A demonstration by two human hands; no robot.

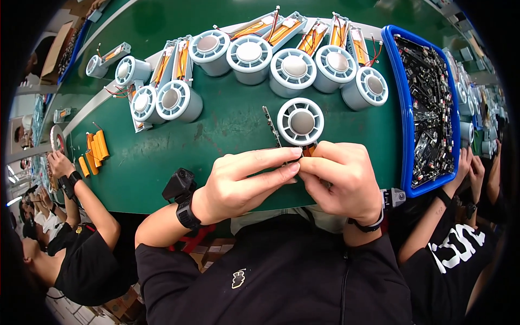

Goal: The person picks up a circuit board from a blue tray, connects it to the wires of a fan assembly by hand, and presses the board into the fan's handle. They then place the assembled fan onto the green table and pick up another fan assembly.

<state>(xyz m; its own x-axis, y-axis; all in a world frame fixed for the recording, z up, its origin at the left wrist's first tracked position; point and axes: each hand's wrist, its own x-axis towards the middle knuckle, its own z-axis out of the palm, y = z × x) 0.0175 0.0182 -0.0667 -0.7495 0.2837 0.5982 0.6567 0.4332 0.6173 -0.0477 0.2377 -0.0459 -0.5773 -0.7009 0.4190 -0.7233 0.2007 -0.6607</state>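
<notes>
At the table's near edge, my left hand (238, 176) and my right hand (344, 176) meet with fingertips pinched together. A thin dark circuit board (271, 125) sticks up from behind my left fingers, which appear to grip its lower end. Between my right thumb and fingers is something small that my fingers hide. Just beyond my fingertips stands a pale blue handheld fan (300, 123), its round grille facing up. Its handle points toward me and is mostly covered by my hands; a bit of orange shows beside my right fingers.
Several similar fans (293, 67), handles open with orange batteries and wires, stand in an arc across the green table (233, 119). Loose orange batteries (97, 149) lie at left. A blue bin (406, 116) of circuit boards stands at right. Co-workers sit on both sides.
</notes>
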